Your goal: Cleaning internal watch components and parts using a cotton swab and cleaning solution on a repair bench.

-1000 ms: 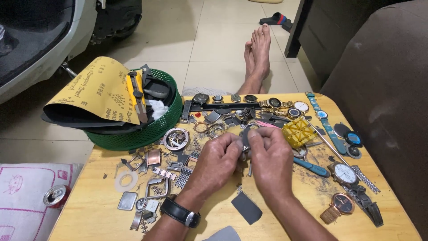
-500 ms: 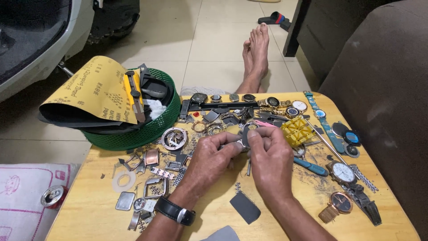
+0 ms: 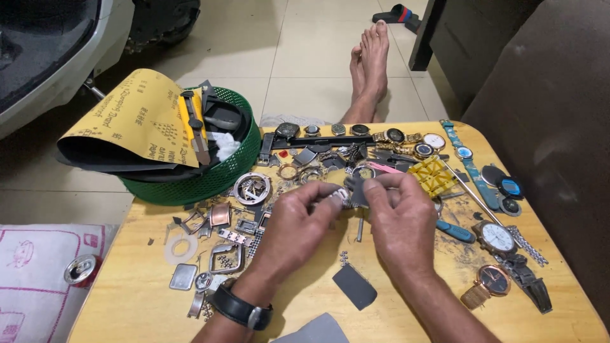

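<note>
Keeping both wrists low over the counter (image 3: 152, 298) seems wise: the left hand (image 3: 295, 222) pinches one end of a small metal watch-band piece (image 3: 341, 198) at mid-counter, the right hand (image 3: 399, 213) closes on its other end, and loose parts (image 3: 235, 236) just beyond could scatter if it slips.

bare wood open near table (image 3: 406, 314) front edge, watch parts crowd the far half, green basket (image 3: 210, 181) blocks far left — watches (image 3: 495, 238) line right edge, dark pad (image 3: 354, 286) lies between forearms
</note>
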